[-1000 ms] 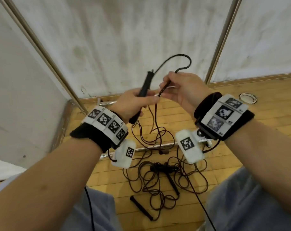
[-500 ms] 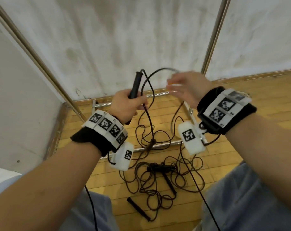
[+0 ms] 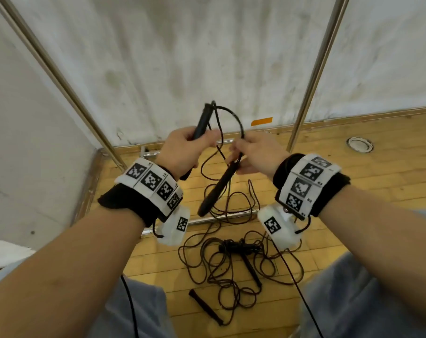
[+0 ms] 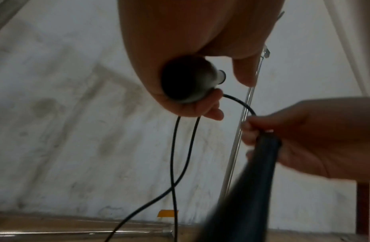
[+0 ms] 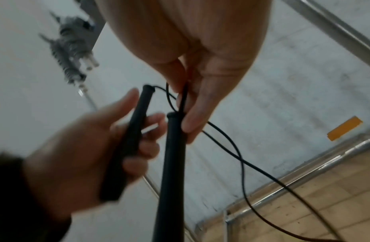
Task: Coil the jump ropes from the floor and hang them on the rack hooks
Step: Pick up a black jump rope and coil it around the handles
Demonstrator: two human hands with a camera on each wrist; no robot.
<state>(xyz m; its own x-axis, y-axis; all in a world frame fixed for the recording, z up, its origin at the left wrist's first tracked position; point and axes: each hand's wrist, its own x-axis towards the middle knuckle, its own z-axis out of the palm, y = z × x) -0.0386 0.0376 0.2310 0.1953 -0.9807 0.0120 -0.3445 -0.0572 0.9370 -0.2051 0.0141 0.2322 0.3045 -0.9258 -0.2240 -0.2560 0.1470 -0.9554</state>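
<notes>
My left hand [image 3: 195,145] grips one black handle [image 3: 203,120] of a jump rope, its cord end pointing up. My right hand [image 3: 241,152] pinches the top of the rope's second handle [image 3: 219,189], which hangs down and to the left between my wrists. A thin cord [image 3: 234,115] arcs from the first handle to my right fingers, and more cord [image 3: 231,211] trails to the floor. In the right wrist view my fingertips [image 5: 186,127] press where the cord leaves the second handle [image 5: 171,163]. More tangled ropes [image 3: 231,262] lie on the floor below.
The rack's steel poles [image 3: 60,79] [image 3: 317,69] rise on both sides and its base bar [image 3: 207,222] crosses the wooden floor. A loose black handle [image 3: 204,307] lies near my knees. A round floor fitting [image 3: 359,144] sits at the right.
The second handle, dangling low on the cord before, has come up into my right hand. Both hands have drawn closer together.
</notes>
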